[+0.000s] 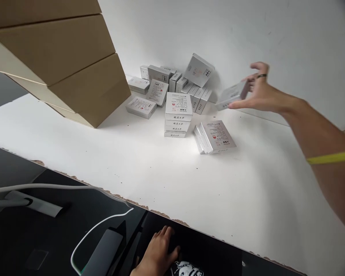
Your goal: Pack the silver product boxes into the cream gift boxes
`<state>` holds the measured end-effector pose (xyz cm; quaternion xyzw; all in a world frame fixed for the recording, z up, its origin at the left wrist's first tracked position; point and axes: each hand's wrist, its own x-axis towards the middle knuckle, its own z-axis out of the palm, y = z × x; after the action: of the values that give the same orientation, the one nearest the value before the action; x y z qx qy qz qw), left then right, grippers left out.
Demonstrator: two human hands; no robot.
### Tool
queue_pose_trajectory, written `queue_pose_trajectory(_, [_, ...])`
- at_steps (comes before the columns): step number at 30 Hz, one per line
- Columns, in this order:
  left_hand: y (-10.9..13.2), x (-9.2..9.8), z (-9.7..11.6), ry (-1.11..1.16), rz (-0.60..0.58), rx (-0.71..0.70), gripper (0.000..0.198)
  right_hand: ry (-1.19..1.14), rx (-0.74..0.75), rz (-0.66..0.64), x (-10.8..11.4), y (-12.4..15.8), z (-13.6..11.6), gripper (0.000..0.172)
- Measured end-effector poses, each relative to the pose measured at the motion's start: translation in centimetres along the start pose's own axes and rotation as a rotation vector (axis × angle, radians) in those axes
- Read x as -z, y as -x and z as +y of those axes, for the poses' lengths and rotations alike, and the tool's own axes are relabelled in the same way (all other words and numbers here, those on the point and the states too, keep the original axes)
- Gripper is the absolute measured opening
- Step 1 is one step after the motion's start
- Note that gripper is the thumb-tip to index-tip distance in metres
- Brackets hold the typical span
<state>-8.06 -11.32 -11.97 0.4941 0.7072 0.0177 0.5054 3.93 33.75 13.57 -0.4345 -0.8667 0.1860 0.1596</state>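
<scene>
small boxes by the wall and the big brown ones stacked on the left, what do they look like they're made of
Small boxes: probably thin printed card, white with a slight sheen; crisp folded edges, printed faces. The box in the right hand looks the same. Brown cartons: cardboard by the look, matt, plain, with flap seams showing; corrugation cannot be seen.

On the bench (160,180), stacked cartons (63,57) sit left of the heaped small boxes (172,90) by the wall (218,27).

Blurry box (232,95) in right hand (261,94)
</scene>
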Motion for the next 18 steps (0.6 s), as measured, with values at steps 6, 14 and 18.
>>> queue_pose_trajectory(6, [-1.0,-0.5,0.6,-0.057,-0.054,-0.021,0.047,0.126,0.268,0.074,3.9,6.0,1.1,0.125])
queue_pose_trajectory(14, [-0.6,-1.7,0.2,-0.118,-0.043,0.063,0.059,0.539,0.573,-0.378,0.1,6.5,-12.0,0.123])
queue_pose_trajectory(18, [-0.4,-2.5,-0.1,-0.117,-0.033,0.082,0.057,0.383,0.385,-0.134,3.3,8.2,-14.8,0.078])
